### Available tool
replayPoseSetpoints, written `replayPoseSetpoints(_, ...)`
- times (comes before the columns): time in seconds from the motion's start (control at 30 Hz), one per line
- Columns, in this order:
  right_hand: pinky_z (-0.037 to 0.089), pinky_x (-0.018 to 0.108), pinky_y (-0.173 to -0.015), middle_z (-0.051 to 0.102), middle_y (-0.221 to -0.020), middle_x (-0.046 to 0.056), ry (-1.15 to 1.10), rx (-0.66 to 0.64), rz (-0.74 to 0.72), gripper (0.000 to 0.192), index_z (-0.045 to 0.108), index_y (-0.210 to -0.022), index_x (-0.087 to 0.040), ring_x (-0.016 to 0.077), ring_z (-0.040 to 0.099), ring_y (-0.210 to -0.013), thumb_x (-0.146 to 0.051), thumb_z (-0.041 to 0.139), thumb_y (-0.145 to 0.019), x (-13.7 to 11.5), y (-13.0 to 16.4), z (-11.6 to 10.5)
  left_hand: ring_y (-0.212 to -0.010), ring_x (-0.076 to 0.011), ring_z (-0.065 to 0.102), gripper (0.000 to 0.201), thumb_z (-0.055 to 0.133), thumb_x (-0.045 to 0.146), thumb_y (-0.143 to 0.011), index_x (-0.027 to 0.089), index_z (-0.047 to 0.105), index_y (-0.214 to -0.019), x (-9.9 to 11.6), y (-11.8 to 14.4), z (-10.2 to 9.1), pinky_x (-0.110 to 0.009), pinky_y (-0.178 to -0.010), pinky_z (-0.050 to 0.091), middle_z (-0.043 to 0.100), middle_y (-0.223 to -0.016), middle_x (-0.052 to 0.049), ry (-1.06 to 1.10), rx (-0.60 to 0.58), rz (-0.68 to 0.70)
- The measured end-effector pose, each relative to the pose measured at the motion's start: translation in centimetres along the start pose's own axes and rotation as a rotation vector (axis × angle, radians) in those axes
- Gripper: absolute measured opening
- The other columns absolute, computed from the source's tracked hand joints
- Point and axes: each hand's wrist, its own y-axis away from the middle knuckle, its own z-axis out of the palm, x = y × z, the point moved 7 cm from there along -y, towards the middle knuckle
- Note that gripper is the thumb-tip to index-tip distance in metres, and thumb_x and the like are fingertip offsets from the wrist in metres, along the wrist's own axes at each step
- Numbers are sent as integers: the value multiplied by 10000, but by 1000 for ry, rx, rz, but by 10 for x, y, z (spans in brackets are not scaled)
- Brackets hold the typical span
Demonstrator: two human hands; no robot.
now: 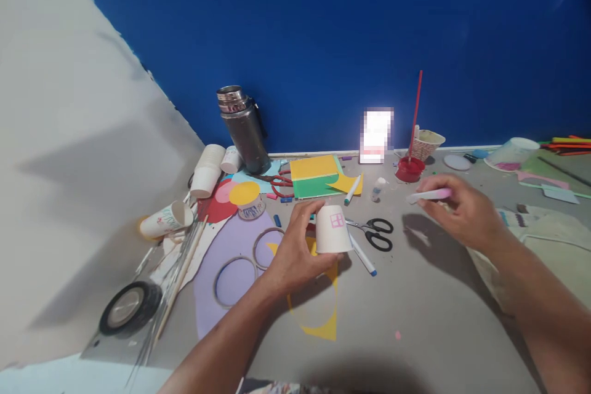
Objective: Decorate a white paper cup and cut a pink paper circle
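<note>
My left hand (295,249) grips a white paper cup (333,239), turned upside down, with a pink window shape drawn on its side. The fingers wrap round the cup's left side and rim. To the right, apart from the cup, my right hand (468,215) pinches a white and pink marker (431,195) above the table. Black-handled scissors (378,235) and a blue-capped marker (364,257) lie just behind and beside the cup. Below my left hand is a cut yellow paper sheet (330,323).
Along the blue wall stand a dark thermos (247,135), a bright blurred screen (376,135) and a red holder with a rod (410,169). Stacked cups (207,172), purple paper (207,295) and black tape (127,311) lie left. Cloth (558,246) lies right.
</note>
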Motion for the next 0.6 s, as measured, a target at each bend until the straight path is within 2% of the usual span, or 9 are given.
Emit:
replayPoseSetpoints(0.03, 612, 396, -746, 727, -995, 74, -136, 74, 57, 159, 665, -1021, -256, 234, 720, -815, -363, 740, -930, -5, 4, -3, -1409, -343, 536, 807, 823, 183, -667, 279, 516, -1407, 0, 0, 2, -484, -1063, 581, 511, -1515, -118, 1, -14, 2)
replayPoseSetpoints(0.1, 620, 374, -694, 717, -943, 32, -372, 111, 90, 202, 699, -1095, -268, 204, 708, -735, -351, 764, -923, -21, 13, 3, -1389, -337, 549, 808, 854, 185, -654, 276, 525, -1386, 2, 2, 7, -490, -1071, 579, 533, -1478, -116, 0, -44, 7)
replayPoseSetpoints(0.2, 574, 342, -571, 674, -878, -4, -574, 127, 30, 53, 708, -965, -279, 167, 646, -615, -299, 746, -934, -49, 26, 15, -1344, -321, 572, 768, 891, 188, -646, 282, 560, -1333, 5, 4, 16, -494, -1078, 580, 569, -1389, -100, -6, -94, 22)
replayPoseSetpoints(0.3, 519, 292, -493, 668, -775, -27, -475, 113, 21, 86, 698, -895, -281, 149, 625, -552, -209, 715, -939, -66, 35, 24, -1348, -338, 571, 752, 918, 208, -641, 291, 579, -1307, 8, 6, 22, -516, -1091, 572, 583, -1355, -97, -4, -127, 35)
replayPoseSetpoints(0.43, 579, 288, -578, 738, -786, 0, -293, 51, -128, 85, 722, -926, -270, 176, 706, -637, -196, 689, -952, -91, 40, 29, -1340, -347, 582, 800, 939, 219, -621, 297, 573, -1329, 9, 9, 25, -529, -1116, 556, 573, -1385, -106, 21, -139, 34)
replayPoseSetpoints(0.6, 614, 292, -642, 768, -804, 17, -205, 11, -309, 110, 689, -930, -268, 199, 757, -713, -163, 659, -944, -115, 43, 32, -1320, -324, 590, 781, 923, 206, -650, 285, 561, -1338, 11, 10, 27, -527, -1155, 522, 577, -1373, -108, 5, -164, 48)
